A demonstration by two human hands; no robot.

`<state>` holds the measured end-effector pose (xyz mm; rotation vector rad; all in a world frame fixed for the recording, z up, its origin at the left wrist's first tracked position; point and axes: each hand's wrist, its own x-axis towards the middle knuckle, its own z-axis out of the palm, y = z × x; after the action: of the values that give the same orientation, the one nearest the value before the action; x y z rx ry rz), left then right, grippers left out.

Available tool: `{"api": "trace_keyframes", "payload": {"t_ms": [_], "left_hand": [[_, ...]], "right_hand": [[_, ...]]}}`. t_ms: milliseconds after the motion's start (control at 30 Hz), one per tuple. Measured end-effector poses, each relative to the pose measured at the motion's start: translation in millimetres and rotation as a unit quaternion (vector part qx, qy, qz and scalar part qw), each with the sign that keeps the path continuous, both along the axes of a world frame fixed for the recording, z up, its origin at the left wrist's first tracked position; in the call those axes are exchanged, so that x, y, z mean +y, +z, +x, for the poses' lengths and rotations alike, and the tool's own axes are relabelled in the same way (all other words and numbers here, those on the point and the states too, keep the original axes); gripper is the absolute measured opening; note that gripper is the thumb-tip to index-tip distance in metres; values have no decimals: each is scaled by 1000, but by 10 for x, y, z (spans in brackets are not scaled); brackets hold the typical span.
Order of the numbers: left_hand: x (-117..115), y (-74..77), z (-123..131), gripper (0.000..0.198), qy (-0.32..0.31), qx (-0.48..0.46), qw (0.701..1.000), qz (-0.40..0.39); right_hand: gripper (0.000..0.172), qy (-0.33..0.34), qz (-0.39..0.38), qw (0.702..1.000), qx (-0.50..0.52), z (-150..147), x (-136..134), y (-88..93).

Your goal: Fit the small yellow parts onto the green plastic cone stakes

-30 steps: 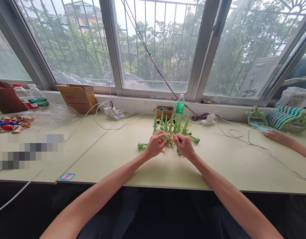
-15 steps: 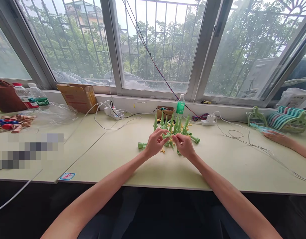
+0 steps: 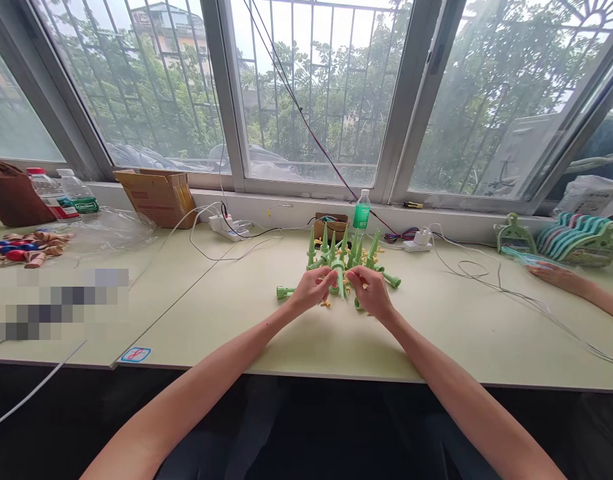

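In my left hand [image 3: 314,287] is a green plastic watering spike [image 3: 339,277], pinched near its wide collar, its point angled down toward the table. Close by on the other side, my right hand [image 3: 369,288] has its thumb and fingers pressed together; whatever is between them is too small to make out. Just beyond both hands several similar green spikes [image 3: 373,250] stand upright in a cluster with small yellow valve pieces among them. A green tube-shaped piece [image 3: 285,292] lies left of my left hand, and another green piece [image 3: 390,279] lies to the right.
Behind the cluster are a small brown box [image 3: 331,230] and a green-labelled bottle [image 3: 361,212]. White cables and a power strip [image 3: 230,228] run along the back. A co-worker's hand [image 3: 556,275] rests at right near green clip-like items [image 3: 579,240]. A cardboard box [image 3: 156,198] stands left.
The spike in my left hand has turned, so its point now shows downward between my hands. My left fingers have closed more on it; my right hand stays almost in place.
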<state>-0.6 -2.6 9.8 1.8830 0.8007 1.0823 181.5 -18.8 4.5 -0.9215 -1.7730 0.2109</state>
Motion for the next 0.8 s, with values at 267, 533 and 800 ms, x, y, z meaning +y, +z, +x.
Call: {"api": "trace_keyframes", "payload": {"t_ms": [267,533,800], "left_hand": [[-45,37,-24,42,-28,31,999,-14],[-27,7,-27,39,-20,44,998,39],[47,-85,1,37,21,24,987,157]], "right_hand": [[34,6,-12,1000,-1,30,4,-18],[42,7,-20,1000,0,42,16,-47],[45,12,-28,999,23,6,32,-43]]}}
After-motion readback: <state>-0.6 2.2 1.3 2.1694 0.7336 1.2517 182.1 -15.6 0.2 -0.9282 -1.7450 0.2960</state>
